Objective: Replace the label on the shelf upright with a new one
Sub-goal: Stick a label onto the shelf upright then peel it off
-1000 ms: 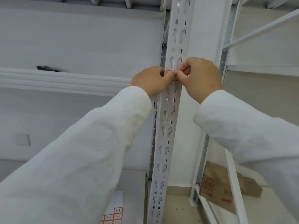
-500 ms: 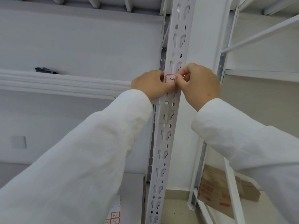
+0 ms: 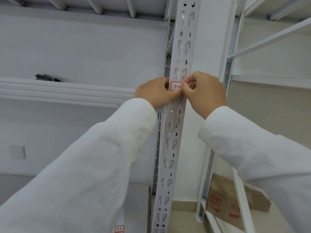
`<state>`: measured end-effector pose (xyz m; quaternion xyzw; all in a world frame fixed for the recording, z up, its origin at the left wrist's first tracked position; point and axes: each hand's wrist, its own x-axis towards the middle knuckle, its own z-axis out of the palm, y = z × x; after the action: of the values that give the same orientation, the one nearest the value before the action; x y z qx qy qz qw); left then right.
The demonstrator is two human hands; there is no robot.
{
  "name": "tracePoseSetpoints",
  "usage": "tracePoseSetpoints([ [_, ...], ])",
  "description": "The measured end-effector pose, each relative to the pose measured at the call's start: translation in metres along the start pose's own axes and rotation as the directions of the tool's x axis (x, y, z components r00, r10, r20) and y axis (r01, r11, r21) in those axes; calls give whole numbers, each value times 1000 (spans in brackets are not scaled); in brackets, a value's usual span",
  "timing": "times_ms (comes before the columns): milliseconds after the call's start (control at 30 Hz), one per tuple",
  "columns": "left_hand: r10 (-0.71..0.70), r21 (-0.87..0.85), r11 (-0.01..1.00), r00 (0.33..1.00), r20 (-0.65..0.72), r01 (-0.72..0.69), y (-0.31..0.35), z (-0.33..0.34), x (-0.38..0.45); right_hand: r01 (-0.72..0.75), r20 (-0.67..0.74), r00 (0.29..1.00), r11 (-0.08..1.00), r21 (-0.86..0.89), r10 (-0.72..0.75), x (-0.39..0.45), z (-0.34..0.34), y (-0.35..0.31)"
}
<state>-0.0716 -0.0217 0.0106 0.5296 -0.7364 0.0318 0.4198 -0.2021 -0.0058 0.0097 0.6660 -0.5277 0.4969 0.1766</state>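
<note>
Label [image 3: 175,86] marked 3-2, hidden behind fingers 1 s ago, now shows on shelf upright [image 3: 180,52] betw. left hand [image 3: 154,93], thumb pressing its lower edge, and right hand [image 3: 202,91] pinching its right edge; prob. new label being stuck on.

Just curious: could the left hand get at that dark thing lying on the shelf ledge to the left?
Probably yes, once freed: the left hand is busy at the label, but nothing visible blocks the way to the dark thing.
</note>
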Motion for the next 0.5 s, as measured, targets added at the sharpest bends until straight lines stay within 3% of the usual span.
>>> tracePoseSetpoints([
  [200, 0, 7, 1000, 1000, -13, 0, 0, 1, 1, 35, 42, 999, 999, -29, -34, 3, -1, 4],
  [500, 11, 53, 999, 999, -46, -9, 0, 5, 0, 39, -12, 999, 999, 2, -39, 1, -2, 13],
])
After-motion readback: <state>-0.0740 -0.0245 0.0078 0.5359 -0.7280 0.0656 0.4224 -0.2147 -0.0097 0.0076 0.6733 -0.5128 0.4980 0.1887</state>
